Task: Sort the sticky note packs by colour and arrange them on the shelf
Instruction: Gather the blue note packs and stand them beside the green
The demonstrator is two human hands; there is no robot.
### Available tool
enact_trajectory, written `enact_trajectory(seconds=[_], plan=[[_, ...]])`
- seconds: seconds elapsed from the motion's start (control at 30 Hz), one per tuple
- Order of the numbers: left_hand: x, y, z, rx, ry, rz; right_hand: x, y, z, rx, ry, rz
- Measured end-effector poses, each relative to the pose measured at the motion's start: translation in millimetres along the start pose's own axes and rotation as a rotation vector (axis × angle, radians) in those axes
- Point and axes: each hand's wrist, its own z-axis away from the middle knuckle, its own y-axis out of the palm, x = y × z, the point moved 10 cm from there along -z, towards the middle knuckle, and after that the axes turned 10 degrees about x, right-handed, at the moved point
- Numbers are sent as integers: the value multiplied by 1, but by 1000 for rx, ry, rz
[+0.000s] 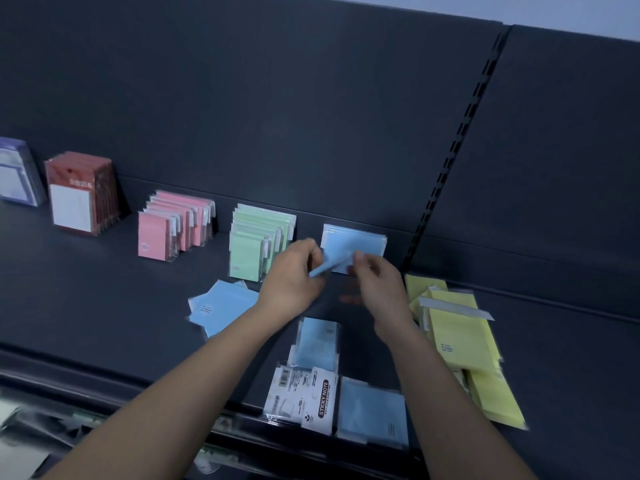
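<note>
Both hands hold one blue sticky note pack (333,265) above the dark shelf (104,306). My left hand (294,271) pinches its left end and my right hand (375,280) pinches its right end. Just behind it a short row of blue packs (353,239) leans on the back panel. To the left stand a green row (259,240) and a pink row (176,225). Loose blue packs lie flat at the left (218,308), in the middle (318,341) and at the front edge (372,410). A pile of yellow packs (460,341) lies at the right.
Red and white packs (81,192) and a purple pack (15,173) stand at the far left. One pack lies back side up, labelled "STICKY NOTE" (301,396), at the front edge. A slotted upright (450,150) divides the back panel.
</note>
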Motion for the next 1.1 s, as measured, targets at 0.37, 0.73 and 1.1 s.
enact_trajectory(seconds=[0.37,0.73,1.1], plan=[[-34,52,46,378,159,-204,21,-36,38,-205,-221,151],[-43,117,92,877,221,-552,19,-47,62,-163,-257,203],[-16,77,59,579,128,-480,19,-37,58,-170,-273,253]])
